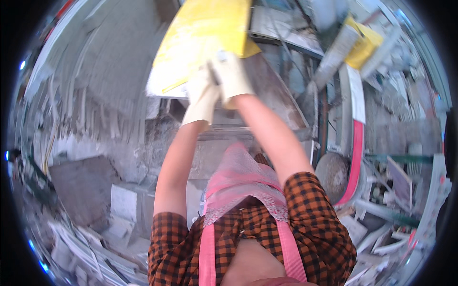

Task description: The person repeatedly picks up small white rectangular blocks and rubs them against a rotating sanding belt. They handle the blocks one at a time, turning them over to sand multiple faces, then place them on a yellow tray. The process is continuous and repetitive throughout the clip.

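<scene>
A bright yellow sheet (207,28), glossy like plastic, lies over a flat slab ahead of me, its near left part washed out white by light. My left hand (202,93), in a cream glove, is at the sheet's near part. Close beside it, my right hand (232,76), in a matching glove, reaches onto the sheet near its right corner. The two hands nearly touch. Motion smears the fingers of both, so their grip on the sheet cannot be made out. Under the sheet's right side shows a brownish board (276,88).
Stacked grey panels (114,62) stand on the left. To the right are a curved red-and-white rail (357,143), a round grey basin (332,174) and a yellow sack (365,43). Broken boards and scraps lie around. A dark square board (83,188) rests at lower left.
</scene>
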A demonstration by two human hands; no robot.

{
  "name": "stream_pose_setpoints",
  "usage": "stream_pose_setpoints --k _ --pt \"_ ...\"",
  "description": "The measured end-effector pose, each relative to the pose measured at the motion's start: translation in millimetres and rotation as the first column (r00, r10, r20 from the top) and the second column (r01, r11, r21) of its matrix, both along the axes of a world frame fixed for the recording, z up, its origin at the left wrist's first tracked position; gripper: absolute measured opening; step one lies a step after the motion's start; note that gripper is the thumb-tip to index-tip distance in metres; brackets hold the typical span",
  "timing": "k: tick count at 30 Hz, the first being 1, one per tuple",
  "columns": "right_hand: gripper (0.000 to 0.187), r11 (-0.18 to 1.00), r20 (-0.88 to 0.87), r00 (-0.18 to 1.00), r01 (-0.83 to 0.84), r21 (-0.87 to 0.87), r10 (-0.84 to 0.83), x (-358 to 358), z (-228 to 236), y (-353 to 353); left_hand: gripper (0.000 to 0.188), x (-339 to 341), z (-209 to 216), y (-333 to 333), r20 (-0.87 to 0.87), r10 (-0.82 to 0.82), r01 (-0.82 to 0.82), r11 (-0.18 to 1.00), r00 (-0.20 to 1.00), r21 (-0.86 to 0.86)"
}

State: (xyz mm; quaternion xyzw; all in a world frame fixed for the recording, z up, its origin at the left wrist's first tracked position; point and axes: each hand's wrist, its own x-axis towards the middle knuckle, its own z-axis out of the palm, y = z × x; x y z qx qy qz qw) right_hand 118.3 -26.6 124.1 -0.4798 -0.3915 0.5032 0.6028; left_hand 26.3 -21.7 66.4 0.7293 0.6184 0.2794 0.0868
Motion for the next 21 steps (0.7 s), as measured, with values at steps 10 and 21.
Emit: stream_pose_setpoints --k 10,21 --pt "0.060 0.991 0.876 0.483 -0.116 0.061 0.003 0.5 -3.5 -12.7 0.039 -0.8 -37.3 14.6 0.386 0.344 -0.213 0.915 0.856 -0.342" --pt "0.040 0.999 0.999 -0.009 -0.011 0.040 -0.040 343.7 -41.3 -183.6 0.044 -37.7 -2.9 10.1 0.679 0.024 0.175 0.959 0.734 -0.223"
